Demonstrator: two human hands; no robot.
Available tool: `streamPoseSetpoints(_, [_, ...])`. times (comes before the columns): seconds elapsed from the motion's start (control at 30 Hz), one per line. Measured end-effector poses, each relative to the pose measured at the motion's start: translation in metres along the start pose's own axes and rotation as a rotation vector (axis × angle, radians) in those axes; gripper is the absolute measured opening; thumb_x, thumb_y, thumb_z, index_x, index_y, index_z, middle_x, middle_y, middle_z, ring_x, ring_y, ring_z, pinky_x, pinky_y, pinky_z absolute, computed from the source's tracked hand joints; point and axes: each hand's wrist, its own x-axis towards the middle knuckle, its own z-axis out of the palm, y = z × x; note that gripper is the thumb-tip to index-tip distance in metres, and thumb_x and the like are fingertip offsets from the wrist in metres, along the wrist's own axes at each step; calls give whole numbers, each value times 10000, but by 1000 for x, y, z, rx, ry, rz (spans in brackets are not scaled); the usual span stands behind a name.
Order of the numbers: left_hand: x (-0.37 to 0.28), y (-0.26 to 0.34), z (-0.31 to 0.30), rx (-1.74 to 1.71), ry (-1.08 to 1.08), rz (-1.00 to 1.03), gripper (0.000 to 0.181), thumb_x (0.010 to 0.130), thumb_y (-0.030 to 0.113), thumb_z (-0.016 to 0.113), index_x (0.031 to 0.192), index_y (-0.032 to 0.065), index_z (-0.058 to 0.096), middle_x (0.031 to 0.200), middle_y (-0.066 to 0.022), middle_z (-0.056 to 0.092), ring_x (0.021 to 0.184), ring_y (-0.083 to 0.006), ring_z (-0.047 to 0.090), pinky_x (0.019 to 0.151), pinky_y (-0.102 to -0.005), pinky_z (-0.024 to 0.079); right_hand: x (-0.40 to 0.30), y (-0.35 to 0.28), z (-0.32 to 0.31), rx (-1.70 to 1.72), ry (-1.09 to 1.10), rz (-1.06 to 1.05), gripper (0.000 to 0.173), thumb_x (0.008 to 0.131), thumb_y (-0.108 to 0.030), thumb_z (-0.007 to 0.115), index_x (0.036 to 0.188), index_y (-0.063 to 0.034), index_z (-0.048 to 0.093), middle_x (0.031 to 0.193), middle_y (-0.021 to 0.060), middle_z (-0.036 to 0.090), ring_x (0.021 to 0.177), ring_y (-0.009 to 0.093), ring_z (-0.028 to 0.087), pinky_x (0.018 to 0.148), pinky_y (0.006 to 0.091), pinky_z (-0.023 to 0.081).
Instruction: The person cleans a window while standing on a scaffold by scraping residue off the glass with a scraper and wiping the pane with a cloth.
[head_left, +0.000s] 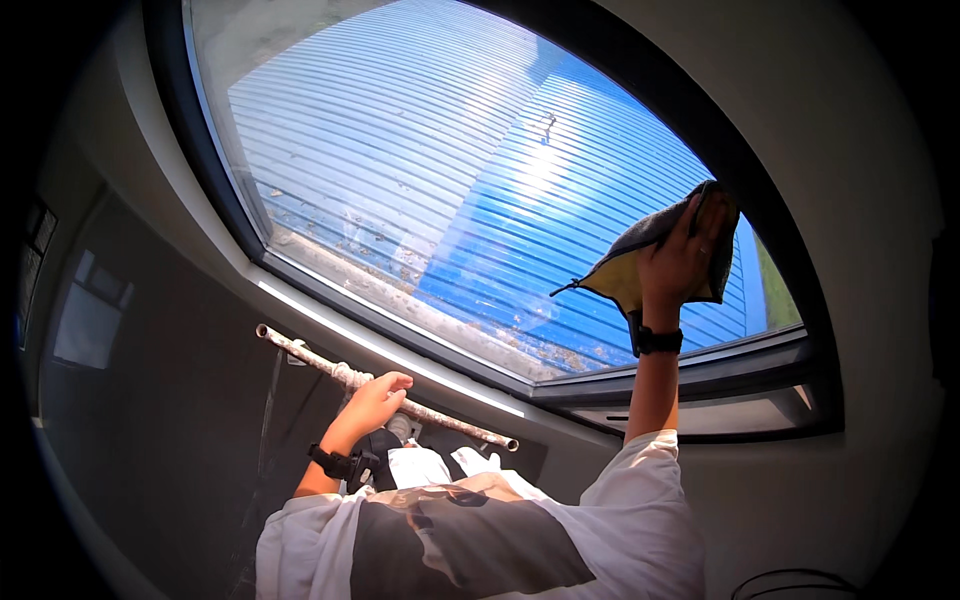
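My right hand (671, 262) is raised against the window glass (360, 150), close to the dark frame on the right side. Under its palm is a grey and yellow cleaning cloth (634, 236), its corner with a small loop hanging out to the left. The fingers lie partly over the cloth's dark edge. Lower down, my left hand (375, 405) hovers or rests at a worn metal pipe (457, 424), with fingers loosely bent and not wrapped around it. Whether it touches the pipe is unclear. Dark bands (664, 341) sit on both wrists.
The black window frame (397, 334) and a pale sill strip (390, 352) run between me and the glass. Blue corrugated sheeting (495, 240) shows outside. Cloth-like wrapping (349, 375) surrounds the pipe. A black cable (795, 574) lies at lower right.
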Motion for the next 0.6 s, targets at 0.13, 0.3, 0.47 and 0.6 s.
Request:
streamPoseSetpoints(0.13, [1, -4, 1, -11, -42, 8, 297, 901, 99, 532, 1178, -4, 568, 1126, -151, 654, 1062, -259, 630, 887, -349, 499, 22, -62, 23, 23, -22, -203, 473, 746, -120, 572, 1216, -74, 599, 1468, 106, 396, 1397, 284, 301, 1134, 524, 204])
streamPoseSetpoints(0.3, [13, 48, -8, 52, -45, 136, 282, 899, 98, 543, 1161, -5, 571, 1112, -166, 653, 1058, -271, 630, 899, -344, 488, 47, -102, 23, 386, -134, -237, 500, 727, -82, 614, 1226, -66, 584, 1467, 99, 393, 1381, 315, 312, 1097, 472, 309])
streamPoseSetpoints(0.47, [7, 58, -18, 109, -65, 145, 281, 900, 106, 533, 1158, 1, 577, 1113, -162, 652, 1063, -280, 625, 904, -347, 483, 15, -21, 0, 189, -74, -104, 625, 744, -65, 623, 1348, -11, 468, 1477, 176, 351, 1397, 389, 258, 1135, 504, 238])
streamPoseSetpoints(0.6, [28, 71, -1, 110, -90, 231, 276, 898, 99, 528, 1157, 23, 588, 1108, -159, 649, 1060, -280, 623, 902, -354, 480, 14, -36, -2, 49, -28, -123, 571, 730, -53, 633, 1293, -51, 544, 1494, 131, 337, 1393, 345, 276, 1124, 492, 252])
